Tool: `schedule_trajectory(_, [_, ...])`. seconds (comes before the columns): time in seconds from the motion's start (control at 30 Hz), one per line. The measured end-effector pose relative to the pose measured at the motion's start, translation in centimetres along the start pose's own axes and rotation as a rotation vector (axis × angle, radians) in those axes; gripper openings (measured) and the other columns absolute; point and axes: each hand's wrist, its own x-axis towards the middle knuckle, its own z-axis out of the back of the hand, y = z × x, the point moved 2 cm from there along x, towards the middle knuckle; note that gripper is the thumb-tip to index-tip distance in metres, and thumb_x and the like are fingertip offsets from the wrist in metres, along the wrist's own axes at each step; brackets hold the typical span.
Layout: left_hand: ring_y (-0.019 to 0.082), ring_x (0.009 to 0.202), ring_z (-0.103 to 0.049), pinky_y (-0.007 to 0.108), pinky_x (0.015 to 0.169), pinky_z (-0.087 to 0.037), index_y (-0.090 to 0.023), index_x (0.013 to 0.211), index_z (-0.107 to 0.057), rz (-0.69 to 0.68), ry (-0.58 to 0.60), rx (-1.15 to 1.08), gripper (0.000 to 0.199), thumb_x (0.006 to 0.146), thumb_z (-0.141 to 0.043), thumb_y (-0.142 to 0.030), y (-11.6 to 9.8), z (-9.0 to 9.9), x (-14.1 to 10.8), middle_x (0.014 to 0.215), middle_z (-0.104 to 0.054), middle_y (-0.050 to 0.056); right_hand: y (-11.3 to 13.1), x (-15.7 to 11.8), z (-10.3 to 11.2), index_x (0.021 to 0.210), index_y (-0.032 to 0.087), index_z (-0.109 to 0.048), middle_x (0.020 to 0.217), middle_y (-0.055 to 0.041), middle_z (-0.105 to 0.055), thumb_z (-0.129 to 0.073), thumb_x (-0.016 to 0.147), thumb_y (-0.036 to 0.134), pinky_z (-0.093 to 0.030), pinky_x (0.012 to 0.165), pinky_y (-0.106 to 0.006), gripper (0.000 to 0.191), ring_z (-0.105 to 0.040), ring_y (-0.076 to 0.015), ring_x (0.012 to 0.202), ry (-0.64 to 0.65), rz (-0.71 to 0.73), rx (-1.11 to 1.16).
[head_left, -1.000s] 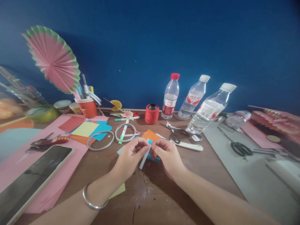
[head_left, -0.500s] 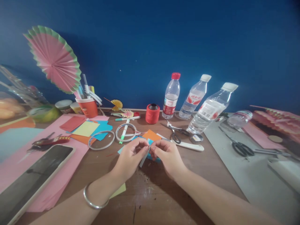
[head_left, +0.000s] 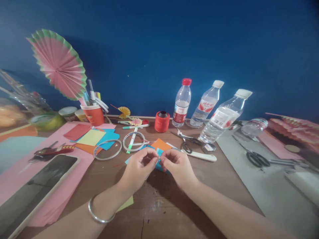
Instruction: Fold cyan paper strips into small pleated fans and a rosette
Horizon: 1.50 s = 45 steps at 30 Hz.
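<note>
My left hand point(head_left: 138, 167) is closed in a pinch, a silver bangle on its wrist. My right hand point(head_left: 178, 166) is pinched too, and the fingertips of both hands meet over the middle of the table. Between them is a thin pale strip, now mostly hidden by the fingers; whether it is paper or tape I cannot tell. Blue paper point(head_left: 161, 167) lies under and behind the fingertips, partly covered. Just beyond is an orange paper square point(head_left: 159, 144). Right of it lie black-handled scissors point(head_left: 186, 146) and a white-handled tool point(head_left: 203, 156).
Behind my hands stand a red thread spool point(head_left: 162, 122) and several water bottles point(head_left: 181, 106). Two clear rings point(head_left: 134, 141) and markers lie left of centre. Further left are a phone point(head_left: 40, 192), pink paper point(head_left: 72, 179) and a red cup point(head_left: 93, 115). More scissors point(head_left: 258, 158) rest at right.
The pale strip that hung below my left fingers is now nearly out of sight behind them. Both hands stay almost in place, still pinched together.
</note>
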Motion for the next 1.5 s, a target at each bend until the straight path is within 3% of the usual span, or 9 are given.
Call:
schedule_trajectory(0.7, [0.011, 0.063, -0.053, 0.021, 0.059, -0.043, -0.017, 0.073, -0.055, 0.012, -0.017, -0.021, 0.004, 0.074, -0.051, -0.018, -0.29, -0.02, -0.03, 0.067, -0.057, -0.002, -0.04, -0.09, -0.24, 0.061, 0.015, -0.055, 0.050, 0.0047, -0.047, -0.054, 0.067, 0.021, -0.036, 0.045, -0.020, 0.008, -0.041, -0.0072, 0.045, 0.030, 0.001, 0.046])
schedule_trajectory(1.0, [0.011, 0.063, -0.052, 0.021, 0.059, -0.042, -0.017, 0.073, -0.054, 0.007, -0.031, 0.018, 0.004, 0.075, -0.051, -0.017, 0.02, 0.01, -0.13, 0.068, -0.055, -0.001, 0.04, -0.22, -0.04, 0.062, 0.015, -0.055, 0.052, 0.0041, -0.049, -0.054, 0.067, 0.020, -0.034, 0.046, -0.021, 0.007, -0.043, -0.0080, 0.045, -0.002, 0.028, -0.064])
schedule_trajectory(1.5, [0.011, 0.062, -0.052, 0.022, 0.058, -0.043, -0.017, 0.072, -0.055, 0.006, -0.038, 0.014, 0.004, 0.073, -0.052, -0.019, 0.03, -0.11, -0.13, 0.067, -0.057, -0.001, -0.28, -0.10, -0.13, 0.061, 0.015, -0.053, 0.050, 0.0047, -0.046, -0.053, 0.067, 0.022, -0.033, 0.044, -0.020, 0.009, -0.039, -0.0070, 0.044, 0.035, 0.031, 0.019])
